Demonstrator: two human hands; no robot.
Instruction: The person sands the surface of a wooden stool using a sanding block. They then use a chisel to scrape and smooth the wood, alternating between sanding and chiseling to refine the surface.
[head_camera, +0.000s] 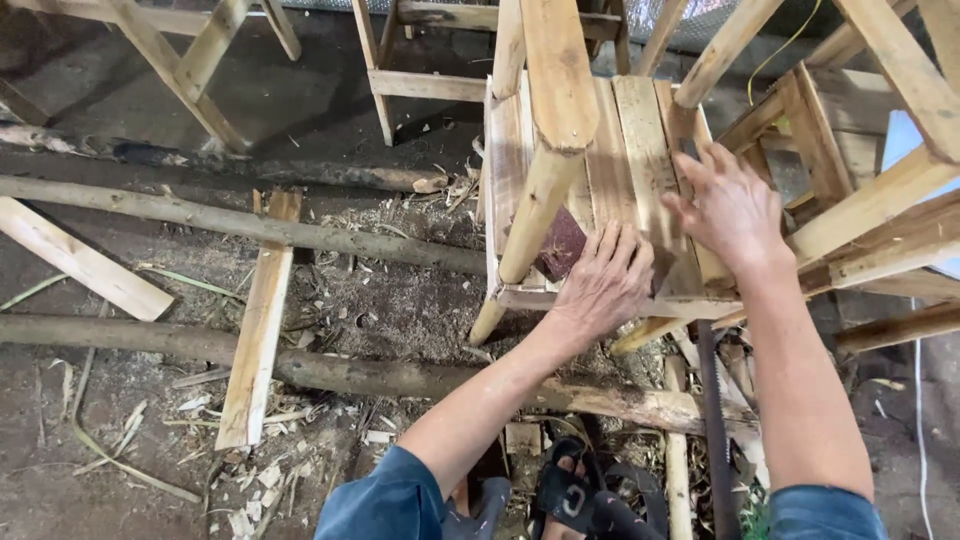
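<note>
A pale wooden stool (640, 140) lies tipped on its side in front of me, its slatted seat facing me and one round leg (545, 190) pointing toward the camera. My left hand (603, 280) presses a dark reddish sheet of sandpaper (562, 243) flat against the seat slats. Only part of the sheet shows from under the fingers. My right hand (730, 205) rests with fingers spread on the slats at the seat's right side, steadying the stool. Both forearms come out of rolled blue sleeves.
Rough poles (250, 225) and flat planks (260, 320) lie across a dirt floor strewn with shavings and sawdust. More wooden stool frames (880, 190) stand at the right and at the back. A thin dark metal bar (712, 420) and my sandalled feet (570, 495) are below.
</note>
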